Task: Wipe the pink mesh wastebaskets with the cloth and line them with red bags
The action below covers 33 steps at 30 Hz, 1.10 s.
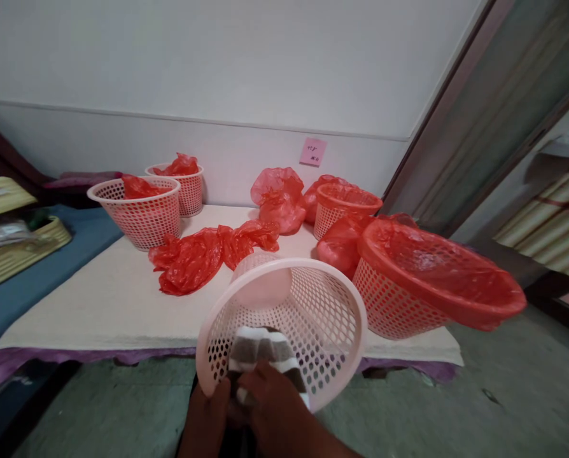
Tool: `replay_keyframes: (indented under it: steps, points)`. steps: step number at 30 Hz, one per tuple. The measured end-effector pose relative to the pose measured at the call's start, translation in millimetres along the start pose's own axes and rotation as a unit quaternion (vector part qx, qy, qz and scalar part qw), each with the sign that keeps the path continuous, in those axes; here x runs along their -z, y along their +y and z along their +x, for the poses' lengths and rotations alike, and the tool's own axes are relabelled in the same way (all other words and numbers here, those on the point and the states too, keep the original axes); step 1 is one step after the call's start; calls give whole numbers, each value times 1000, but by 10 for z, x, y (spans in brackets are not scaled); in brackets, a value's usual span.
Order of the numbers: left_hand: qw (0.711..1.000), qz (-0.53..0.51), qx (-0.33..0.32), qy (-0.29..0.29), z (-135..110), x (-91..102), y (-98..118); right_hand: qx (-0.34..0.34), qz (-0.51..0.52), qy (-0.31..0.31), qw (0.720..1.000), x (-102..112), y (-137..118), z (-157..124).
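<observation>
A pink mesh basket (313, 305) is tipped on its side at the table's front edge, its mouth facing me. Inside its lower wall lies a brown-and-white striped cloth (260, 346). My left hand (208, 416) grips the basket's lower rim, thumb over the edge. My right hand (277, 410) is closed on the cloth just inside the rim. Both hands are low in view and partly cut off by the frame's edge.
A basket lined with a red plastic bag (422, 273) stands just right of the held one. More pink baskets (141, 213) (344, 203) with red bags stand farther back. Loose red bags (203, 254) lie mid-table on the white cloth-covered table (98, 299). A pink note (312, 151) sticks to the wall.
</observation>
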<state>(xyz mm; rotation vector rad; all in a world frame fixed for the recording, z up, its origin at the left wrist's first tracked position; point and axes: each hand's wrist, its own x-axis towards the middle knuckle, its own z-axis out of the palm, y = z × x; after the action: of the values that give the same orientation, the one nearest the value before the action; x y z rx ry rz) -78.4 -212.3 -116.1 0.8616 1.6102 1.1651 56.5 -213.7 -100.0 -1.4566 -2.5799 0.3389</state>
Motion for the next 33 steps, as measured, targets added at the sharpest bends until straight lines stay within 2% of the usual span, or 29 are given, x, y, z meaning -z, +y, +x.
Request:
replay_keyframes:
  steps: [3, 7, 9, 11, 16, 20, 24, 28, 33]
  points:
    - [1000, -13, -21, 1, 31, 23, 6, 7, -60, 48, 997, -1, -61, -89]
    - [998, -49, 41, -3, 5, 39, 70, -50, -171, 64, 982, 204, 302, -167]
    - [998, -42, 50, -2, -10, 39, 108, -65, -181, 67, 979, 318, 467, -205]
    - [999, -29, 46, -5, 0, 49, 125, -61, -169, 55, 982, 377, 514, -246]
    - [999, -7, 10, -41, 109, 162, 127, -40, -134, -9, 990, 330, 313, -331]
    - [999, -28, 5, -40, 139, 224, 249, 23, -122, -32, 992, 342, 245, -336]
    - [998, -15, -40, -42, 114, 195, 403, 28, -162, -12, 986, 303, 272, -289]
    - [995, -40, -86, -16, 126, 171, 467, 65, -143, -7, 988, 261, 248, -242]
    - [992, -72, -64, -84, 43, 38, 300, 37, -44, 55, 997, 423, 59, -55]
